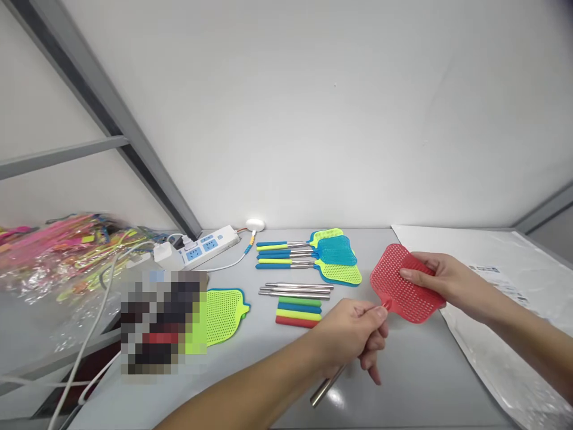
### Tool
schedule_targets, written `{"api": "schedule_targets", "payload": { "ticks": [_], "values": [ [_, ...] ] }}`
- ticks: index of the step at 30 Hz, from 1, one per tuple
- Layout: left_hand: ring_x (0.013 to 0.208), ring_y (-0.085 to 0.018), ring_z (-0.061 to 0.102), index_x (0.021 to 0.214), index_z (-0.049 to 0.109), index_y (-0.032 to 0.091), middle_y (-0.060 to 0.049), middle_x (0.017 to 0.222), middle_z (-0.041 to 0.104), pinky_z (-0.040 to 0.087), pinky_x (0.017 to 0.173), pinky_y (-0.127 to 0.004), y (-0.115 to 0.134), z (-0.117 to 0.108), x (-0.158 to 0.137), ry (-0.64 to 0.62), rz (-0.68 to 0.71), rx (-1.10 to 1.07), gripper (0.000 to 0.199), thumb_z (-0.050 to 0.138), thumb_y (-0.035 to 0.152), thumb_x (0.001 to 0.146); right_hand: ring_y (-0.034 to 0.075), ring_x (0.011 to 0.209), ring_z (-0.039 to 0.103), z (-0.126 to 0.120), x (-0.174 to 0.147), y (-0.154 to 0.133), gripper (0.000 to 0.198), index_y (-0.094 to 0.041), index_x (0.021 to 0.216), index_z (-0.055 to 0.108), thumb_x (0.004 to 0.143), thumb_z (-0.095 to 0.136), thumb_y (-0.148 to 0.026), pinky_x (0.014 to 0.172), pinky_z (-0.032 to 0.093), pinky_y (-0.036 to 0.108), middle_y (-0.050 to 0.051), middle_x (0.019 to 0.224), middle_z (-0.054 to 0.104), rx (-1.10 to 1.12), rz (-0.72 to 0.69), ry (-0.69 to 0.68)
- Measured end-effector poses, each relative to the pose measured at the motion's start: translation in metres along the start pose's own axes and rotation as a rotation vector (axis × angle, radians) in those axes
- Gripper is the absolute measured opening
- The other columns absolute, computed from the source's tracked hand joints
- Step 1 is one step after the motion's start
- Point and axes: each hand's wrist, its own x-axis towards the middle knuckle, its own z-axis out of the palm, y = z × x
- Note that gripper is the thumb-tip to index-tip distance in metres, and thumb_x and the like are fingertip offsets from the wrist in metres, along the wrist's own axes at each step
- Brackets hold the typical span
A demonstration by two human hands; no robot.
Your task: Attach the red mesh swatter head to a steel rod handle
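Red swatter head (406,285) — above the worktop (416,376), gripped at its edge by my right hand (441,278); my left hand (356,337) is closed round the steel rod (326,387) at the neck. Keep rod and socket aligned — push straight, I judge.

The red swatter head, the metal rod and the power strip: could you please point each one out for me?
Red swatter head (405,286): head view, middle of the mesh.
Metal rod (326,388): head view, lower stretch below the left hand.
Power strip (206,245): head view, top face by the blue sockets.
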Motion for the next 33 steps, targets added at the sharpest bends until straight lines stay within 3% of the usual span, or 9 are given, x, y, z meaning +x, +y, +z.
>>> {"api": "schedule_targets", "payload": {
  "ticks": [5,13,20,28,33],
  "values": [
    [0.033,-0.003,0.032,0.074,0.048,0.018,0.011,0.052,0.037,0.050,0.040,-0.023,-0.003,-0.001,0.008,0.022,-0.036,0.050,0.034,0.051,0.048,0.090,0.011,0.047,0.046,-0.004,0.004,0.014,0.041,-0.017,0.090,0.067,0.079,0.066,-0.057,0.040,0.028,0.023,0.002,0.065,0.061,0.042,0.046,0.023],
    [0.035,-0.004,0.030,0.073,0.047,0.019,0.011,0.053,0.035,0.049,0.040,-0.024,0.000,0.004,0.018,0.043,-0.024,0.094,0.033,0.051,0.047,0.090,0.012,0.052,0.052,-0.023,0.010,0.015,0.035,-0.019,0.087,0.069,0.078,0.070,-0.053,0.046,0.038,0.025,0.001,0.066,0.063,0.052,0.039,-0.006],
    [0.036,-0.004,0.024,0.075,0.047,0.020,0.012,0.050,0.030,0.052,0.045,-0.027,0.009,0.002,0.017,0.092,-0.047,0.130,0.033,0.051,0.048,0.090,0.020,0.068,0.063,-0.029,0.030,0.019,0.038,-0.019,0.090,0.070,0.075,0.072,-0.054,0.057,0.048,0.030,0.005,0.079,0.070,0.076,0.015,-0.057],
    [0.037,-0.005,0.016,0.076,0.046,0.021,0.012,0.052,0.025,0.043,0.039,-0.022,0.005,-0.003,0.019,0.127,-0.085,0.135,0.034,0.049,0.051,0.092,0.016,0.061,0.060,-0.029,0.041,0.029,0.041,-0.017,0.084,0.068,0.077,0.069,-0.057,0.054,0.044,0.027,0.004,0.076,0.068,0.106,-0.046,-0.032],
    [0.039,-0.005,0.019,0.076,0.045,0.021,0.010,0.053,0.027,0.028,0.036,-0.016,0.013,-0.005,0.017,0.160,-0.140,0.102,0.037,0.048,0.055,0.092,0.016,0.065,0.062,-0.028,0.044,0.026,0.037,-0.017,0.089,0.068,0.077,0.072,-0.052,0.057,0.045,0.027,0.004,0.077,0.068,0.192,-0.094,0.010]
  ]
}}
